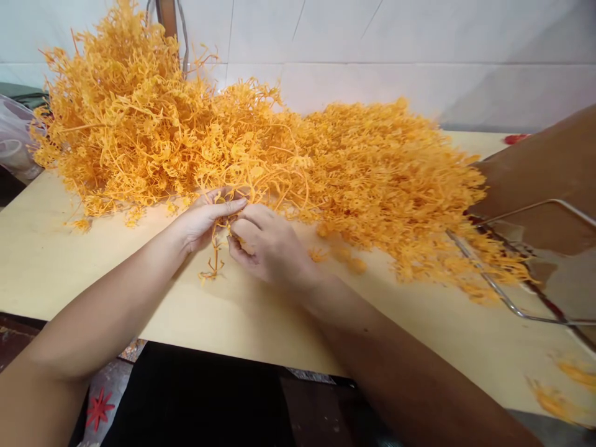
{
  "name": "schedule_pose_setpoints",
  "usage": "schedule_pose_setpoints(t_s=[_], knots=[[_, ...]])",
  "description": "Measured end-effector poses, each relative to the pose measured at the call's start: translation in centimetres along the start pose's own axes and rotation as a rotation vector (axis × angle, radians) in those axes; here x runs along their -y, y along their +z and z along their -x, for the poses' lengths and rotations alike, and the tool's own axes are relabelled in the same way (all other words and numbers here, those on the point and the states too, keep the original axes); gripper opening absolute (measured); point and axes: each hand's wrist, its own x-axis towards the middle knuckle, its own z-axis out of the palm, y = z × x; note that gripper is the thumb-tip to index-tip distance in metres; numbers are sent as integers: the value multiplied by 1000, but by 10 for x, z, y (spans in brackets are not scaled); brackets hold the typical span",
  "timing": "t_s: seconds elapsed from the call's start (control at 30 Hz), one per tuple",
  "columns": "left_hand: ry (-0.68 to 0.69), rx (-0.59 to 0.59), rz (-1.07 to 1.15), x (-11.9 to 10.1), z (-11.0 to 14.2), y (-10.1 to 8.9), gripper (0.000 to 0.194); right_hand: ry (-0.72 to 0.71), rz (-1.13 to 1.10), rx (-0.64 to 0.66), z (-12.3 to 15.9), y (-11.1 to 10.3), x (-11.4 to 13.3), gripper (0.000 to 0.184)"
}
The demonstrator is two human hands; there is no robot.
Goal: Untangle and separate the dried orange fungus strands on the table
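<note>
A tall heap of orange-yellow plastic sprigs, thin and branching like artificial flower stems, is piled on the table. My left hand is at the heap's front edge, thumb and fingers closed on an orange plastic sprig whose lower end dangles below the hand. My right hand meets the left at the fingertips, its fingers curled in a pinch. The right fingertips are partly hidden, so what they grip is not clear. Long looping orange strands rise just behind both hands.
More sprigs spread rightward toward a brown cardboard box and a bent metal wire frame. A tiled wall stands behind the pale table. A clear cup sits far left. A red star-shaped piece lies below.
</note>
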Motion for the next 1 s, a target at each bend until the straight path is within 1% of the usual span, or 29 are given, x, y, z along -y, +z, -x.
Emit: schedule_pose_setpoints(t_s=[0.1, 0.17, 0.23, 0.3, 0.37, 0.5, 0.63, 0.73, 0.8, 0.87, 1.0], knots=[[-2, -59, 22, -3, 1, 4, 25, 96, -80, -17, 0, 2, 5, 14], [10, -116, 34, -7, 1, 4, 20, 215, -191, -51, 1, 4, 5, 13], [29, -180, 40, -11, 0, 3, 17, 361, -381, -64, 2, 7, 3, 16], [32, -211, 41, -13, -1, 1, 16, 497, -593, -74, 2, 9, -1, 17], [15, -202, 55, -13, -1, 0, 16, 609, -766, -85, 0, 10, -4, 15], [-13, -147, 76, -10, -1, 1, 18, 802, -1057, -91, -3, 10, -7, 12], [-5, -117, 63, -7, 0, 1, 22, 938, -1337, -141, -5, 11, -10, 15], [-6, -96, 54, -5, -1, 0, 24, 974, -1453, -134, -6, 11, -9, 15], [-7, -95, 42, -4, -1, -1, 26, 958, -1463, -129, -5, 11, -6, 21], [16, -104, 51, -4, -1, -1, 26, 896, -1367, -105, -5, 11, -3, 25], [44, -127, 68, -7, -2, -1, 26, 690, -1002, 0, -2, 15, -2, 26]])
